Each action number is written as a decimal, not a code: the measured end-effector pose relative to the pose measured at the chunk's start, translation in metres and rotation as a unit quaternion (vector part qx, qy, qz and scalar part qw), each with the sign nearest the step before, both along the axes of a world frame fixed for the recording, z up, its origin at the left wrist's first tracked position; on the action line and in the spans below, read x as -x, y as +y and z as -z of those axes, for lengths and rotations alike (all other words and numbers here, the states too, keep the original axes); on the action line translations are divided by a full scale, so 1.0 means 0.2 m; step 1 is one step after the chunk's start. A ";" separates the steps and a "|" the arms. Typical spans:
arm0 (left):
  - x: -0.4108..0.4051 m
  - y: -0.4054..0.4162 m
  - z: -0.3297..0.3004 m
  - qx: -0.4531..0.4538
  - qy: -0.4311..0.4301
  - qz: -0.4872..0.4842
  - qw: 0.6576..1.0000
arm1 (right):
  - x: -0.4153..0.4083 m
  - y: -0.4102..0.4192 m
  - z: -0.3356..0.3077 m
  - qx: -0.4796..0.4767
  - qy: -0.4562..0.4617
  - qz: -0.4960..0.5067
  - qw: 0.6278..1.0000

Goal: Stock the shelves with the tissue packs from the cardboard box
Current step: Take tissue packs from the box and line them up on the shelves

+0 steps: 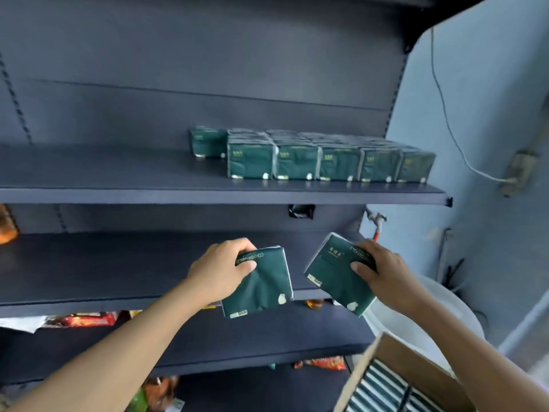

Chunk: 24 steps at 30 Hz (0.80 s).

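Observation:
My left hand [221, 269] grips a dark green tissue pack [261, 288] by its top edge, held in the air in front of the middle shelf. To its right, my right hand [380, 272] grips a second green tissue pack [334, 275], tilted. Several matching packs [320, 157] stand in rows on the right part of the upper shelf [118, 193], with one more pack [208, 142] behind at their left. The open cardboard box [383, 349] sits at the bottom right, with more packs [383, 388] standing on edge inside.
The dark shelf unit fills the view; the left of the upper shelf and the middle shelf [89, 301] are bare. Snack packets [86, 319] lie on lower shelves. A blue wall with a cable and socket [517, 173] is at right. A white round object [430, 307] stands behind the box.

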<state>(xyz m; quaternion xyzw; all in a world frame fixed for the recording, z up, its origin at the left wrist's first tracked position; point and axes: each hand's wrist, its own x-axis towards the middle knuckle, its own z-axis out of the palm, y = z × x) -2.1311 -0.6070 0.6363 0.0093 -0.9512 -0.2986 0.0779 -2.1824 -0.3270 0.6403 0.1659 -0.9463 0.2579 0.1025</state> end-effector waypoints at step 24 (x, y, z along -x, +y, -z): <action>0.27 -1.22 -0.63 0.041 0.129 -0.101 0.986 | 0.56 -1.47 -0.72 0.046 0.153 -0.110 0.981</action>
